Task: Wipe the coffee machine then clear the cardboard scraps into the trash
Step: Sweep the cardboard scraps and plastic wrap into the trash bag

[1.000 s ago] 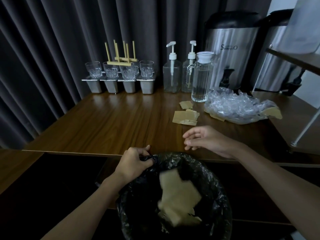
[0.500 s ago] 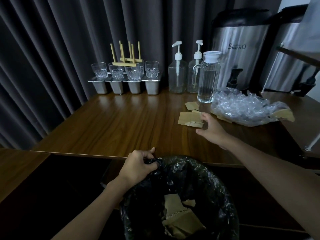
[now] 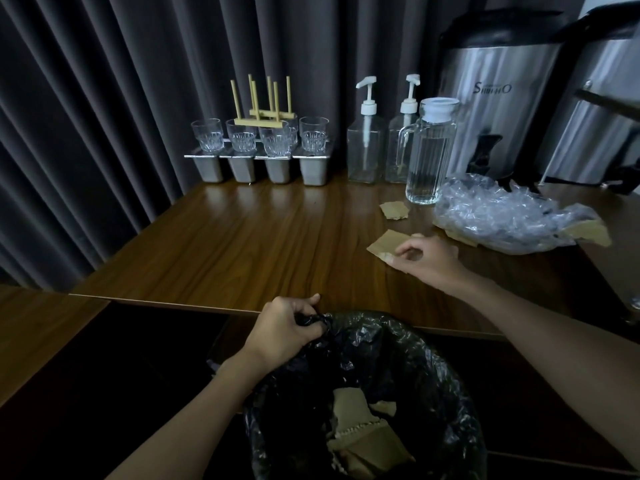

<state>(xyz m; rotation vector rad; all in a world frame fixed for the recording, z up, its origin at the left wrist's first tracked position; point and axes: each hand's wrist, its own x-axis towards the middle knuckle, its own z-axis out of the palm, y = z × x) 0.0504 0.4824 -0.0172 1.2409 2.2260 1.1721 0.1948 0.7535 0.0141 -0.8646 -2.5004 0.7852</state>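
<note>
Our right hand [image 3: 427,258] has reached the cardboard scrap [image 3: 386,242] on the desk [image 3: 259,244], fingers [image 3: 401,251] apparently pinching its near edge. Our left hand [image 3: 280,330] grips the black trash bag [image 3: 398,358] by its rim; more scraps [image 3: 360,431] lie inside.

- Moved the right hand [image 3: 427,258] out from just past the near table [image 3: 242,244] edge to the scrap [image 3: 384,242].
- Closed its loosely spread fingers into a pinch on the scrap's near edge.
- Pulled the scrap a little away from the small scrap [image 3: 394,210], opening a gap between two pieces that nearly touched half a second ago.
- Let the cardboard [image 3: 363,441] sink from high in the bin [image 3: 450,375] mouth, pale and flat, to the bottom of the liner.
- Turned the view slightly left, pushing the pitcher [image 3: 429,154] farther right in frame.
</note>
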